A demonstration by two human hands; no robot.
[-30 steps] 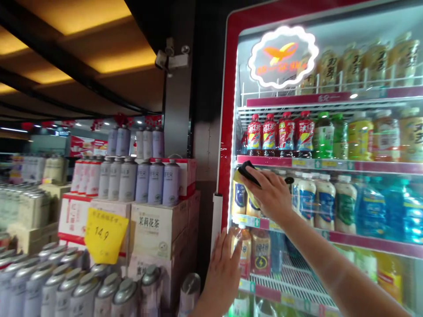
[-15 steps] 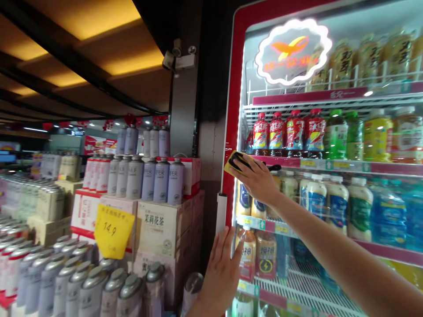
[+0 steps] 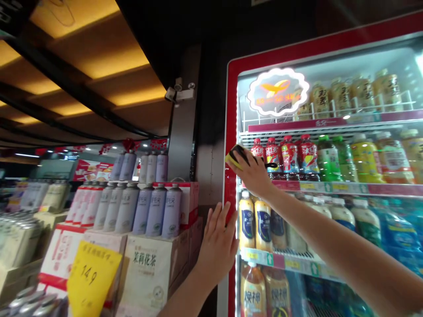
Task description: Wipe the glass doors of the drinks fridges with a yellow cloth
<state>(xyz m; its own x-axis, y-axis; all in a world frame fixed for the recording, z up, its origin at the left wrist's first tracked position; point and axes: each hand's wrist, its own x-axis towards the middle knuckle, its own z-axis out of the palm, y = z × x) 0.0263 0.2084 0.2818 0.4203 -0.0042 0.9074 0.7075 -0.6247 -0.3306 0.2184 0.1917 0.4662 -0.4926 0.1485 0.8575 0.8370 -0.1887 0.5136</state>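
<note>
My right hand (image 3: 253, 172) closes over a yellow-and-black sponge (image 3: 233, 159), keeping its face flat to the glass door (image 3: 360, 61) of the drinks cooler so that my palm can bear down on it. My left hand (image 3: 218, 244) is open, fingers spread against the red door frame (image 3: 231, 132), apparently bracing me. Behind the glass, red-labelled bottles (image 3: 290, 157) line a shelf at right. Left of the cooler, a yellow price tag (image 3: 91, 279) hangs beside a carton of jasmine tea (image 3: 148, 273), lilac cans (image 3: 155, 211) stand on the cartons, and amber ceiling panels (image 3: 99, 57) glow at upper left.
</note>
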